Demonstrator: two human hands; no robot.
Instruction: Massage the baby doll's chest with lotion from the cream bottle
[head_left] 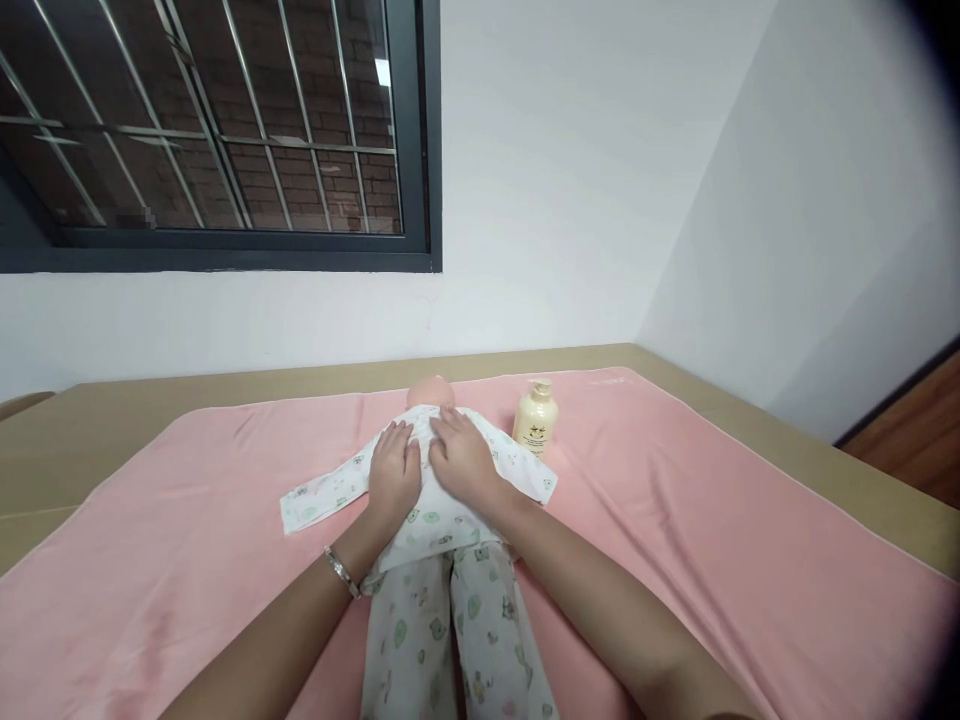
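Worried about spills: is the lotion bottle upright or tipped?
Upright: the lotion bottle stands on the pink towel, pump on top, beside the doll.

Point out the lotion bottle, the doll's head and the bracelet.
lotion bottle (535, 421): head view, on its cream body.
doll's head (430, 390): head view, on the bare crown.
bracelet (342, 572): head view, on the band at the left wrist.

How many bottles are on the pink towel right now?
1. The pump bottle stands upright on the pink towel, just right of the doll, near its head. Both hands rest on the doll's chest, away from it. No others show.
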